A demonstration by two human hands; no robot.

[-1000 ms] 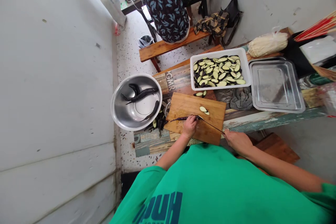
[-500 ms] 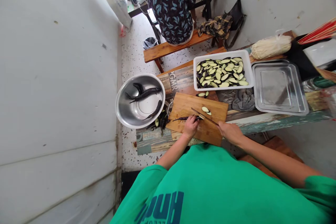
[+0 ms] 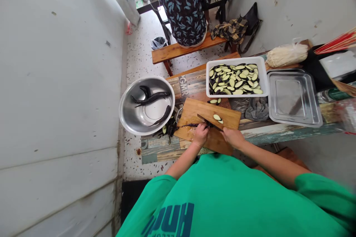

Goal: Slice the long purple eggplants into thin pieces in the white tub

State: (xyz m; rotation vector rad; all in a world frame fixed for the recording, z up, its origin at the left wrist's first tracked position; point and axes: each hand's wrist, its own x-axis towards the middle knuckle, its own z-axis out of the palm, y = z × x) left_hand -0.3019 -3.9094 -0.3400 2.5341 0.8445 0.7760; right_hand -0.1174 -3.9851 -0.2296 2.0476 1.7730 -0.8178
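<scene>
Left hand [image 3: 200, 135] clamped on thin purple eggplant [image 3: 191, 125], centre frame, on wooden cutting board [image 3: 230, 117]. Right hand [image 3: 233, 137] gripping knife [image 3: 208, 121], blade across eggplant.

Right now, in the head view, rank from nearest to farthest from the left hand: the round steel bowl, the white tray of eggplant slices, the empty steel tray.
From the left hand:
1. Round steel bowl, on its left side.
2. White tray of eggplant slices, beyond and to the right.
3. Empty steel tray, farthest right.

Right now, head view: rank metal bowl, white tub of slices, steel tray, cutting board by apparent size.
1. cutting board and steel tray: look alike, unranked
2. metal bowl and white tub: close to each other, and the wide lens warps sizes, so unsure
</scene>
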